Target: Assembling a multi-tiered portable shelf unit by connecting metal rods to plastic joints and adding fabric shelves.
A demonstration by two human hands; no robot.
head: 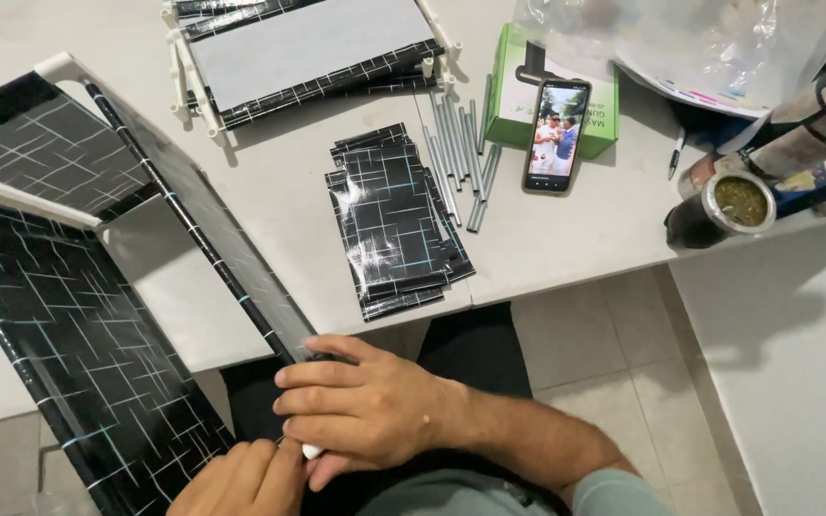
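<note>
A large frame of white tubes covered with black sheets crossed by pale lines (78,315) leans from the table down toward my lap. My right hand (370,401) wraps around the frame's near corner, where a white tube end shows under the fingers. My left hand (241,478) sits at the bottom edge, fingers closed against the same corner and the black sheet.
A stack of black patterned sheets (394,220) lies on the white table (279,182), beside several grey metal rods (461,153). A phone (556,134) leans on a green box (509,86). Another covered frame (308,48) lies at the back. A metal cup (733,205) stands at right.
</note>
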